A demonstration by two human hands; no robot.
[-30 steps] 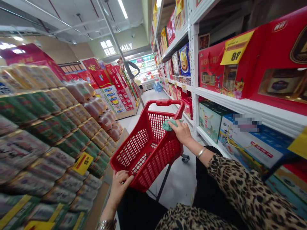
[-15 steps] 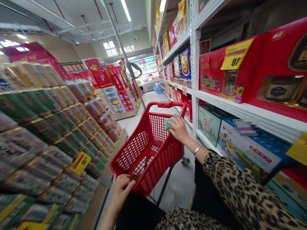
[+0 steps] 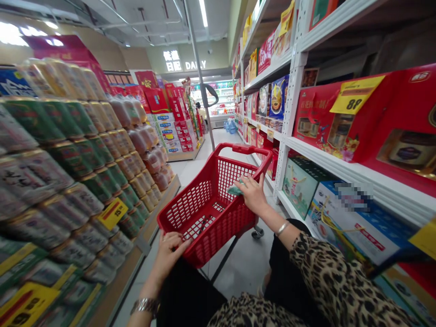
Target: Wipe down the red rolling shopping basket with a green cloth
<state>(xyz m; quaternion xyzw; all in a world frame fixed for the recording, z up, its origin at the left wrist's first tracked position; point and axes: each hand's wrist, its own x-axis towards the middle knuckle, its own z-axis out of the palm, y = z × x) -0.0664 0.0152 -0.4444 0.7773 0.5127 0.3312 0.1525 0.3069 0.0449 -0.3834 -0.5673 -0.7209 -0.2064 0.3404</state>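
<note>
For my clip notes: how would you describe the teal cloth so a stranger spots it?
Find the red basket between the cans and white shelves. The right hand rests on its rim. Under that hand pokes the teal cloth, soft against the mesh.

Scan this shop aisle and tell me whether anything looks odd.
A small green cloth stands out, pressed by the right hand against the side of the red shopping cart, an unusual thing to hold there.

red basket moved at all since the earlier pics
Yes, forward: the DAILY sign ahead looks larger now, so the red basket has travelled nearer to it.
</note>
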